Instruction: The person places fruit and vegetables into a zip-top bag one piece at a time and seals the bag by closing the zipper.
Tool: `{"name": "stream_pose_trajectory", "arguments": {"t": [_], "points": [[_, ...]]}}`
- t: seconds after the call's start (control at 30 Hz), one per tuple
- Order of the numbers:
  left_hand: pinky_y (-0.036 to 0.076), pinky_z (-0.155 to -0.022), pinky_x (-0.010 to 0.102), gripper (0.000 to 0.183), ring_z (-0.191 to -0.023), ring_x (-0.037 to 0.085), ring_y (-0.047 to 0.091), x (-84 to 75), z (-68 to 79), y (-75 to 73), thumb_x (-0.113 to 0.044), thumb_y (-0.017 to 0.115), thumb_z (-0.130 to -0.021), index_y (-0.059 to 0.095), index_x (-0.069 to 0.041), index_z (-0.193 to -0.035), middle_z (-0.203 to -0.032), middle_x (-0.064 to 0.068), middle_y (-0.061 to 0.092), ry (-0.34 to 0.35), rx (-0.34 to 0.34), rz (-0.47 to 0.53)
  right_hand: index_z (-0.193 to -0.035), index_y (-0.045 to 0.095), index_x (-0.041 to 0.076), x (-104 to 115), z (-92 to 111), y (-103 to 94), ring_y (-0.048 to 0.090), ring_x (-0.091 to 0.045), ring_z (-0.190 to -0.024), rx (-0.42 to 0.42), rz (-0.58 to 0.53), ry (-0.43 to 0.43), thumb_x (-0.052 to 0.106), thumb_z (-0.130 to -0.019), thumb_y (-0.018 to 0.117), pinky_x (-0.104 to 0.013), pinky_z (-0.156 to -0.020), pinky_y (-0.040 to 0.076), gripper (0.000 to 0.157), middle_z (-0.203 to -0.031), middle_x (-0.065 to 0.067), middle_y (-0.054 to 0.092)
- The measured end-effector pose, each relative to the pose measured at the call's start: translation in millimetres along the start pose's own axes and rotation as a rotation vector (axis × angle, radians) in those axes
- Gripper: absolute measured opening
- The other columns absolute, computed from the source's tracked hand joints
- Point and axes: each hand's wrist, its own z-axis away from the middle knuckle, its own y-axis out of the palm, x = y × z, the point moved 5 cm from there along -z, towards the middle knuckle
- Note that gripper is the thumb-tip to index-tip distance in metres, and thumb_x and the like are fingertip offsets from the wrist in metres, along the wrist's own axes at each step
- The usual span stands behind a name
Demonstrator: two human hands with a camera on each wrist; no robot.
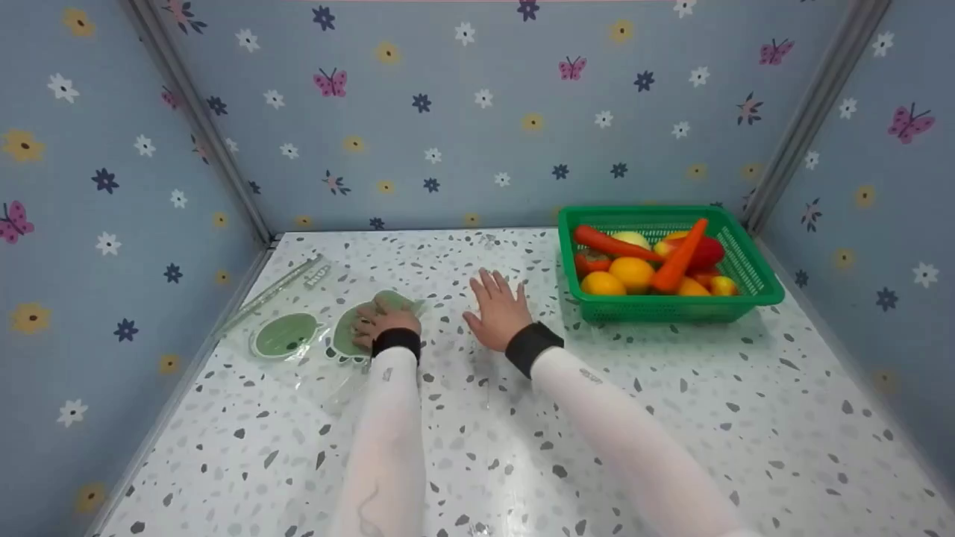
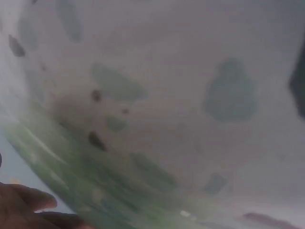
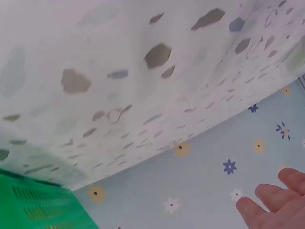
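Observation:
A clear plastic bag (image 1: 286, 335) with green cartoon prints lies flat on the left part of the speckled table. A stiff-looking greenish strip runs along its far left edge. My left hand (image 1: 386, 322) rests palm down on the bag's right-hand green print, fingers spread and covering part of it. In the left wrist view, the bag's green print (image 2: 90, 176) is blurred beside the fingers. My right hand (image 1: 498, 312) is held over the table to the right of the bag, its fingers straight and apart, with nothing in it.
A green plastic basket (image 1: 675, 308) stands at the back right, holding carrots (image 1: 680, 257), orange-yellow fruits (image 1: 632, 274) and other produce. Flower-patterned walls (image 1: 477, 119) enclose the speckled table (image 1: 477, 447) at the back and both sides.

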Motion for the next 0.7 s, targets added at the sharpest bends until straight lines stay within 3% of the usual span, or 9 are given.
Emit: {"name": "stream_pose_trajectory", "arguments": {"t": [0.07, 0.17, 0.37, 0.47, 0.57, 0.7], "points": [[0.019, -0.125, 0.063, 0.065, -0.156, 0.051, 0.012, 2.6, 1.6, 3.2, -0.040, 0.027, -0.112, 0.008, -0.008, -0.166, -0.169, 0.032, 0.004, -0.012, 0.012, -0.027, -0.163, 0.028, 0.013, 5.8, 0.7, 9.2, 0.017, -0.033, -0.160, 0.024, -0.015, -0.008, 0.042, -0.108, 0.049, -0.066, -0.125, 0.015, 0.066, -0.172, -0.010, 0.019], [0.027, -0.122, 0.059, 0.067, -0.153, 0.050, 0.021, 0.3, 2.9, 7.0, -0.036, 0.035, -0.109, 0.014, -0.005, -0.165, -0.167, 0.035, 0.010, 0.029, 0.037, -0.091, -0.163, 0.028, 0.014, 10.3, 1.6, 21.3, 0.022, -0.033, -0.159, 0.056, -0.031, -0.003, 0.040, -0.107, 0.050, -0.065, -0.125, 0.019, 0.065, -0.172, -0.009, 0.020], [0.028, -0.122, 0.057, 0.075, -0.152, 0.047, 0.022, -20.6, 25.9, -2.5, -0.042, 0.054, -0.101, 0.027, -0.007, -0.162, -0.164, 0.035, 0.021, 0.197, 0.188, -0.167, -0.162, 0.033, 0.016, 9.2, 5.5, 37.9, 0.030, -0.033, -0.156, 0.114, -0.034, 0.004, 0.039, -0.107, 0.051, -0.062, -0.121, 0.030, 0.062, -0.171, -0.007, 0.025], [0.031, -0.121, 0.057, 0.066, -0.150, 0.048, 0.030, -31.0, 33.3, -4.2, -0.036, 0.056, -0.100, 0.040, -0.007, -0.157, -0.159, 0.033, 0.034, 0.316, 0.259, -0.279, -0.160, 0.038, 0.017, 7.0, 8.6, 44.9, 0.028, -0.031, -0.157, 0.175, -0.016, -0.001, 0.042, -0.106, 0.051, -0.060, -0.121, 0.032, 0.060, -0.171, -0.005, 0.027], [0.036, -0.119, 0.057, 0.058, -0.145, 0.045, 0.041, -38.1, 35.3, -4.1, -0.030, 0.058, -0.098, 0.050, -0.007, -0.151, -0.154, 0.026, 0.047, 0.439, 0.287, -0.389, -0.157, 0.043, 0.018, 7.0, 12.3, 50.4, 0.030, -0.030, -0.157, 0.233, 0.008, -0.021, 0.044, -0.105, 0.052, -0.061, -0.119, 0.034, 0.059, -0.168, -0.005, 0.033], [0.040, -0.115, 0.056, 0.064, -0.143, 0.041, 0.046, -39.3, 32.4, -6.3, -0.033, 0.065, -0.093, 0.049, -0.012, -0.152, -0.157, 0.023, 0.045, 0.472, 0.307, -0.337, -0.155, 0.046, 0.016, 11.5, 18.4, 51.7, 0.037, -0.032, -0.153, 0.261, 0.056, -0.069, 0.044, -0.104, 0.053, -0.061, -0.116, 0.039, 0.058, -0.165, -0.006, 0.040]]}}
